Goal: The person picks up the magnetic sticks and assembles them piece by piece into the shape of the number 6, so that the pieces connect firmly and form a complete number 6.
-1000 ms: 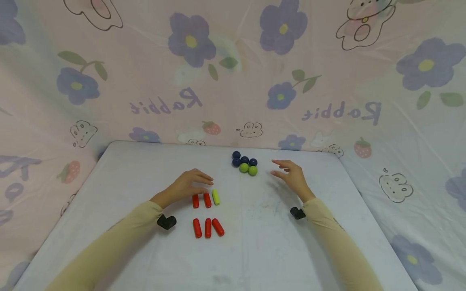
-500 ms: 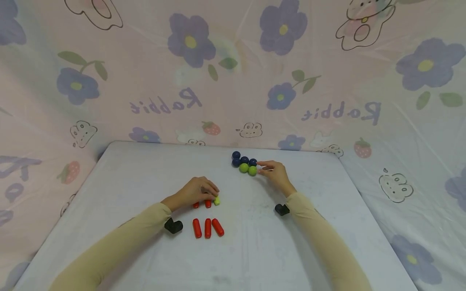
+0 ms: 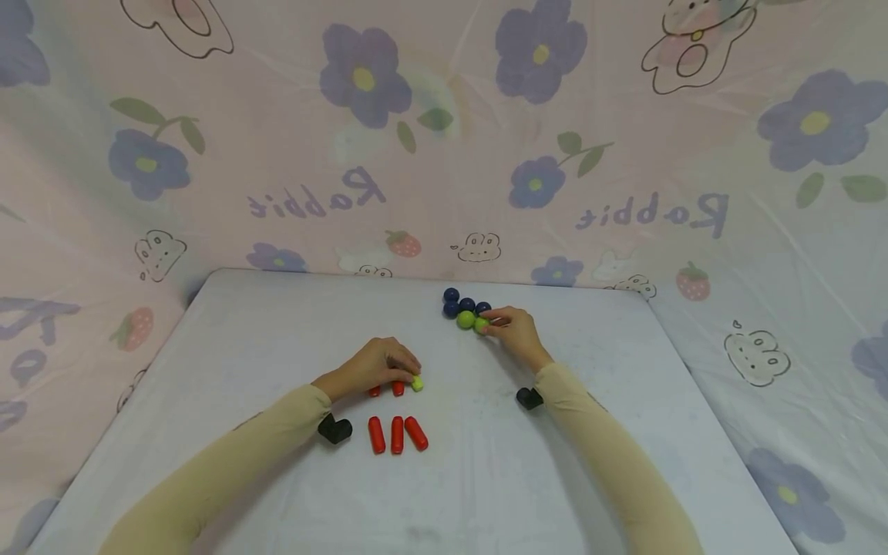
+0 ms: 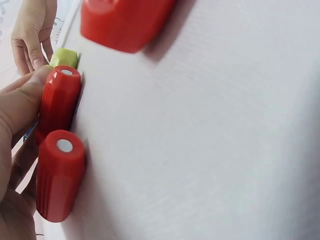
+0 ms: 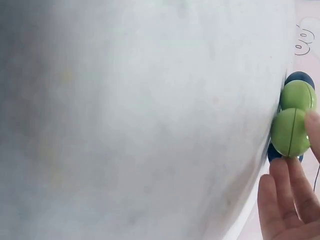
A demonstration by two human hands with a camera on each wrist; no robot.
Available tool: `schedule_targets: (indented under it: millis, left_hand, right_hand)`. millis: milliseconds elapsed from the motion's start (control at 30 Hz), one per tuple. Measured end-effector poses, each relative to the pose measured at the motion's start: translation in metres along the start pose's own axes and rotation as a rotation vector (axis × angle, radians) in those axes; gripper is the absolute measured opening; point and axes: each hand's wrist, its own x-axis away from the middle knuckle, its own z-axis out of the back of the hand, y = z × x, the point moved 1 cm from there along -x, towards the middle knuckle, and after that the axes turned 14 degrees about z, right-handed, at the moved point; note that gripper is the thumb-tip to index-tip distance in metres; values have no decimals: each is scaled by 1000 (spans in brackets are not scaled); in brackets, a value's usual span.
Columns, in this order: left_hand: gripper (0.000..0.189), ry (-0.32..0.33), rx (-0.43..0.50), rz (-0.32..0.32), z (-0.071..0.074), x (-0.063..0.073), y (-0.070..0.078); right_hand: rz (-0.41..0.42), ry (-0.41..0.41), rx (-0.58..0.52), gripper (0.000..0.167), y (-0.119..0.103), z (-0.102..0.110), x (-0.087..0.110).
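My left hand (image 3: pixel 371 366) pinches a short yellow-green rod (image 3: pixel 418 383) at the end of a row of rods. In the left wrist view, the thumb lies along the row, and the yellow-green rod (image 4: pixel 64 57) shows beyond a red rod (image 4: pixel 61 97) with a silver disc in its end. At the back, my right hand (image 3: pixel 516 333) holds the nearer green ball (image 3: pixel 479 325) of the ball cluster between thumb and fingers. The right wrist view shows this green ball (image 5: pixel 289 131) touching a second green ball (image 5: pixel 298 95), with dark blue balls partly hidden behind.
Three red rods (image 3: pixel 397 435) lie in a nearer row on the white table (image 3: pixel 472 478). Several dark blue balls (image 3: pixel 451 310) sit together at the back, close to the patterned curtain (image 3: pixel 444 154). Two red rods (image 3: pixel 398 388) are partly covered by the left hand.
My left hand has come down and right onto the yellow-green rod, which has shifted slightly right. My right hand has moved left to the cluster and taken hold of a green ball.
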Motion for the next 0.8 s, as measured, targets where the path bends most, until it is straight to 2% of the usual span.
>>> schedule_targets:
  millis: [167,433,800]
  left_hand:
    - [15,-34,13,17,0,-4,0]
    - [12,-88,4,60,1,-12,-3]
    - [10,-104,-12,87,2,-13,-2]
  right_hand:
    - [27,-7,34,33,-2,-1,-1]
    - [20,0,41,32,3,-2,-3]
    - [24,-10,2,34,5,4,8]
